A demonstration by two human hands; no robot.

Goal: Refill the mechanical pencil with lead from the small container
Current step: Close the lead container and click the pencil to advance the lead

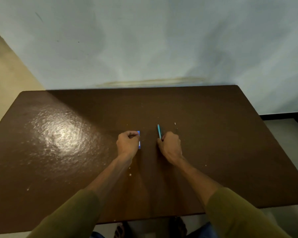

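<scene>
The counter [67, 134] is dark brown with a glossy, faintly pitted finish that catches the light. The pencil [159, 131] looks like smooth teal plastic, the small container [139, 140] shiny blue plastic. The sleeves [70, 215] are matt olive cloth.

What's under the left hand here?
A small blue container on the brown table; only its right edge shows past the left hand. The rest, including any lid or lead, is covered.

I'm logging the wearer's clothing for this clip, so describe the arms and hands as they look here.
Both hands, left hand and right hand, are bare: no gloves, and no rings or watch that I can make out. The forearms are uncovered. Olive-green long sleeves, left sleeve and right sleeve, are pushed up toward the elbows, plain and unmarked.
</scene>
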